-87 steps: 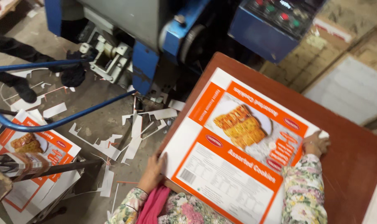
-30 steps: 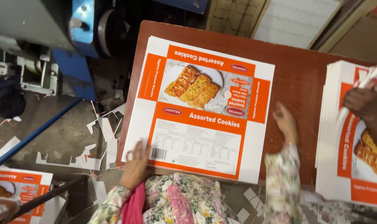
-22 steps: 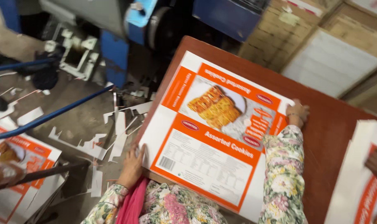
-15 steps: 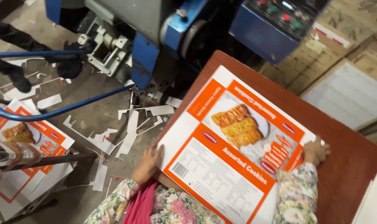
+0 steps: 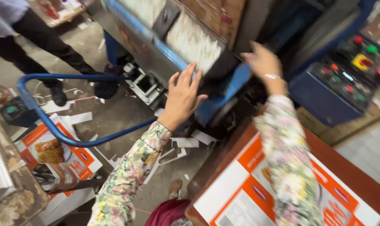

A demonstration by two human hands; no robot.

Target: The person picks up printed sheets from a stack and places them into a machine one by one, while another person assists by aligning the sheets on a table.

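Both my arms, in flowery sleeves, reach up toward a blue and grey machine [image 5: 165, 46]. My left hand [image 5: 182, 95] is open with fingers spread, close to the machine's front, holding nothing. My right hand [image 5: 263, 62] is blurred, open and raised near the machine's dark opening. Below my right arm a stack of orange and white printed carton sheets [image 5: 244, 196] lies flat on a brown table [image 5: 357, 175]. Neither hand touches the sheets.
A blue control box [image 5: 344, 79] with coloured buttons stands at the right. A blue metal bar [image 5: 60, 104] curves across the left. More printed sheets [image 5: 56, 155] and paper scraps lie on the floor. Another person's dark trouser legs [image 5: 39, 42] stand at the upper left.
Both hands have left the edges of the carton stack and risen toward the machine. The view has swung up and left.
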